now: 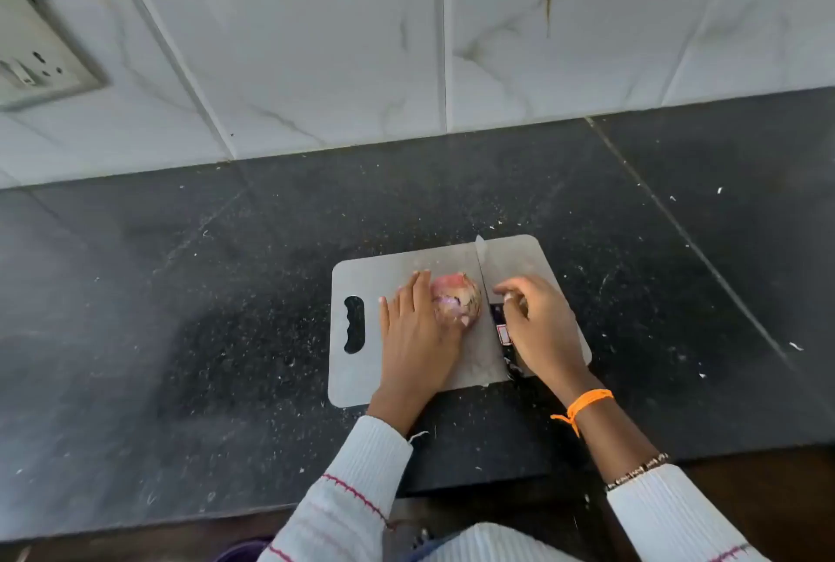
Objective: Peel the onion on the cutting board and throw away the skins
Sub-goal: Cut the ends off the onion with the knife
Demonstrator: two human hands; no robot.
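A pinkish onion [455, 298] with torn papery skin sits in the middle of the grey cutting board [357, 380]. My left hand [418, 331] cups it from the left, fingers lying along its side and thumb against its near face. A knife [482, 265] lies on the board just right of the onion, blade pointing away from me, dark handle [502, 333] toward me. My right hand [542, 326] hovers over the handle with loosely curled fingers; no grip on it shows.
The board lies on a dark speckled stone counter [203, 313] dotted with small scraps. A tiled wall [316, 64] rises behind it, with a socket plate [36, 64] at the far left. The counter's front edge runs just below my wrists.
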